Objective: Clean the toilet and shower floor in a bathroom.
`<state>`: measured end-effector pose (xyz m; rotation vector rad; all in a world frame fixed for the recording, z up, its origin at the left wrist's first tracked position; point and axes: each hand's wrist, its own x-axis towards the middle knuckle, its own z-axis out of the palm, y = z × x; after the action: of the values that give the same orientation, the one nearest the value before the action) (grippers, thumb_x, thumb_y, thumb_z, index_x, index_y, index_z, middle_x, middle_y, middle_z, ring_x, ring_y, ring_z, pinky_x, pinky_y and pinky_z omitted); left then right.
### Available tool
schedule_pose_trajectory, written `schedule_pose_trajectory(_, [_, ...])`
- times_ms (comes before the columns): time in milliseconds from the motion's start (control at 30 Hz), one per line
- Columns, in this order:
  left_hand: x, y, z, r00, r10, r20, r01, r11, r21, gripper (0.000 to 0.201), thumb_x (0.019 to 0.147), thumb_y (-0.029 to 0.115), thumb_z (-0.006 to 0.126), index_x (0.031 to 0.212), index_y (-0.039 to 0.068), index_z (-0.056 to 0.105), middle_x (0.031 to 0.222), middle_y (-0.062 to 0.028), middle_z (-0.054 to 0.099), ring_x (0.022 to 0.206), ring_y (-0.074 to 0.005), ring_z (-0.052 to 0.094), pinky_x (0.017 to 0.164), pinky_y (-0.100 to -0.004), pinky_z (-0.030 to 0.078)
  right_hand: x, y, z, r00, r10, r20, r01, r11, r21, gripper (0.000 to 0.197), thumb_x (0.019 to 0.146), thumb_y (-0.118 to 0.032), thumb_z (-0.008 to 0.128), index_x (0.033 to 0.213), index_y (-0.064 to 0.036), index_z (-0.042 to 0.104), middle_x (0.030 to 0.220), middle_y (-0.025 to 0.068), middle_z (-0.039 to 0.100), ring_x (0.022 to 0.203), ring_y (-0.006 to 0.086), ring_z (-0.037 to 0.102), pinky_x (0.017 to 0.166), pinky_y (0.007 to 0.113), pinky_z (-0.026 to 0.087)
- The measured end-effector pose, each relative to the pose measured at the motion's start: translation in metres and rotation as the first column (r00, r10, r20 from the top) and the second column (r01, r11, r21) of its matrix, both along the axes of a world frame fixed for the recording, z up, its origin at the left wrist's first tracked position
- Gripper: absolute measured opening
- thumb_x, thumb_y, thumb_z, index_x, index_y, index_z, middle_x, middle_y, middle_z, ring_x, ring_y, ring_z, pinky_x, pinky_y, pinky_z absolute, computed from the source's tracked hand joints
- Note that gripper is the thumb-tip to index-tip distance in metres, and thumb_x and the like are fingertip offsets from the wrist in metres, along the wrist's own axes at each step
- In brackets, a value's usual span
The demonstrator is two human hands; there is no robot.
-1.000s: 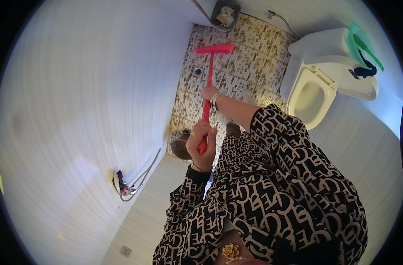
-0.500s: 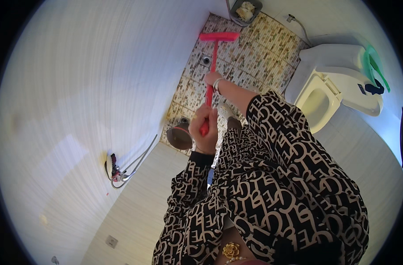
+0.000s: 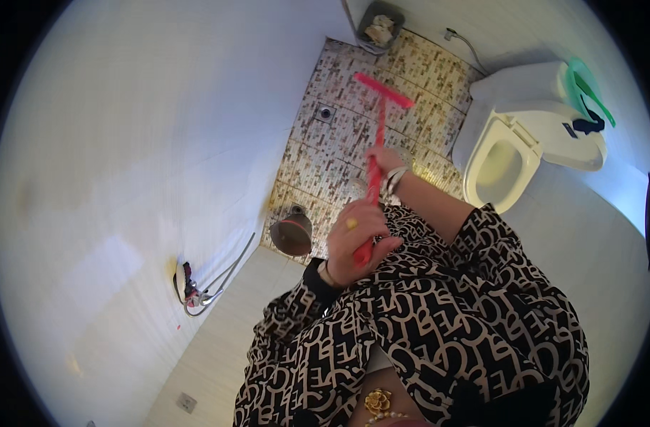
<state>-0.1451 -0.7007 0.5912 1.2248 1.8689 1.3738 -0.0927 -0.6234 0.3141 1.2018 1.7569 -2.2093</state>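
Wiper [image 3: 380, 128] swung right, tilted | I see left hand [image 3: 353, 233], right hand [image 3: 386, 161] both gripping it | stroke now nearer toilet [image 3: 500, 171]

Left of the white toilet [image 3: 514, 84] spreads a floor [image 3: 423, 73] of brown-and-cream mosaic-patterned tiles with a square drain [image 3: 326, 112], a pale wall [image 3: 161, 142] rises farther left, and bluish light [image 3: 626, 199] glows to the toilet's right

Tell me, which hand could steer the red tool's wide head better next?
Probably the right hand: it grips the handle nearer the wide head, while the left hand holds the far end.
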Motion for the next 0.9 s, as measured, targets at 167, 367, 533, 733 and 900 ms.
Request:
schedule_pose_trajectory(167, [0.007, 0.048, -0.077, 0.962, -0.083, 0.258, 0.094, 0.995, -0.031, 0.015, 0.071, 0.001, 0.072, 0.075, 0.003, 0.057, 0.073, -0.0082, 0.056, 0.071, -0.0253, 0.056, 0.075, -0.0357, 0.046, 0.029, 0.094, -0.044, 0.791, -0.469, 0.393, 0.608, 0.672, -0.422, 0.015, 0.078, -0.015, 0.053, 0.069, -0.0037, 0.058, 0.057, 0.0096, 0.054, 0.046, 0.0236, 0.051, 0.044, 0.037, 0.043])
schedule_pose_trajectory(367, [-0.008, 0.024, -0.063, 0.978, -0.037, 0.205, 0.083, 0.973, -0.216, 0.011, 0.075, -0.006, 0.065, 0.075, -0.001, 0.056, 0.075, -0.0076, 0.057, 0.072, -0.0184, 0.055, 0.072, -0.0302, 0.045, 0.005, 0.038, -0.055, 0.939, 0.033, 0.342, 0.055, 0.968, -0.244, 0.022, 0.076, -0.023, 0.054, 0.066, -0.0051, 0.061, 0.062, 0.0123, 0.061, 0.046, 0.0245, 0.059, 0.043, 0.039, 0.046])
schedule_pose_trajectory(533, [-0.004, 0.05, 0.005, 0.989, -0.106, 0.104, 0.135, 0.93, -0.341, 0.011, 0.075, -0.007, 0.066, 0.073, -0.003, 0.055, 0.071, -0.0075, 0.057, 0.07, -0.0194, 0.055, 0.072, -0.0298, 0.045, -0.031, -0.019, -0.057, 0.954, -0.297, 0.047, 0.264, 0.753, -0.603, 0.02, 0.077, -0.021, 0.054, 0.068, -0.0047, 0.061, 0.062, 0.0104, 0.062, 0.052, 0.0249, 0.06, 0.045, 0.04, 0.045])
schedule_pose_trajectory(733, [0.002, 0.084, 0.025, 0.992, -0.127, 0.023, 0.129, 0.976, -0.177, 0.017, 0.071, -0.006, 0.07, 0.07, -0.001, 0.054, 0.066, -0.0071, 0.053, 0.062, -0.0206, 0.051, 0.065, -0.0311, 0.045, -0.017, 0.047, 0.048, 0.849, -0.439, 0.295, 0.504, 0.502, -0.703, 0.017, 0.077, -0.016, 0.058, 0.065, -0.0033, 0.059, 0.057, 0.0083, 0.058, 0.047, 0.022, 0.055, 0.045, 0.037, 0.043])
schedule_pose_trajectory(900, [0.02, 0.124, -0.032, 0.97, -0.199, 0.142, 0.215, 0.971, -0.103, 0.014, 0.073, -0.006, 0.068, 0.074, 0.0, 0.056, 0.072, -0.008, 0.057, 0.071, -0.0219, 0.056, 0.077, -0.0345, 0.046, 0.039, 0.134, -0.057, 0.981, -0.136, 0.142, 0.139, 0.99, -0.009, 0.02, 0.077, -0.022, 0.053, 0.07, -0.0078, 0.065, 0.064, 0.0091, 0.065, 0.053, 0.021, 0.063, 0.05, 0.037, 0.049])
